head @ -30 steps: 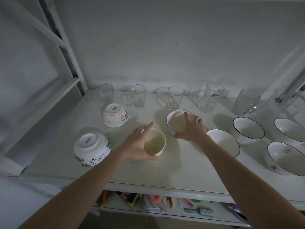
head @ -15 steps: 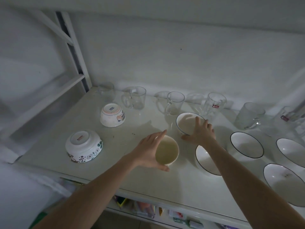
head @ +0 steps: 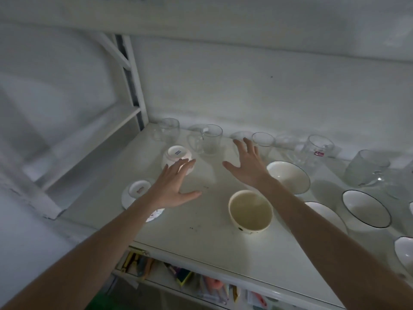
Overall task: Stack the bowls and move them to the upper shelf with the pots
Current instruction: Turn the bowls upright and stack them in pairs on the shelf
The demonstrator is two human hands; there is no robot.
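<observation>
Both hands splayed, holding nothing: left hand (head: 172, 189), right hand (head: 248, 166). Cream bowl (head: 250, 211) prob. ceramic: stiff, slick, chippable; I'd grip at rim.

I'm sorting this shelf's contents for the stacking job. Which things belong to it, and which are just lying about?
Job: cream bowl; black-rimmed white bowls; upturned patterned bowls.
Lying about: clear glass mugs; colourful items on the lower shelf.

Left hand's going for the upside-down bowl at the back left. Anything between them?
Nothing visible. The open left hand already reaches the far upside-down bowl, fingertips over its near side. The nearer upside-down bowl lies under the forearm, below the path rather than in it.
</observation>
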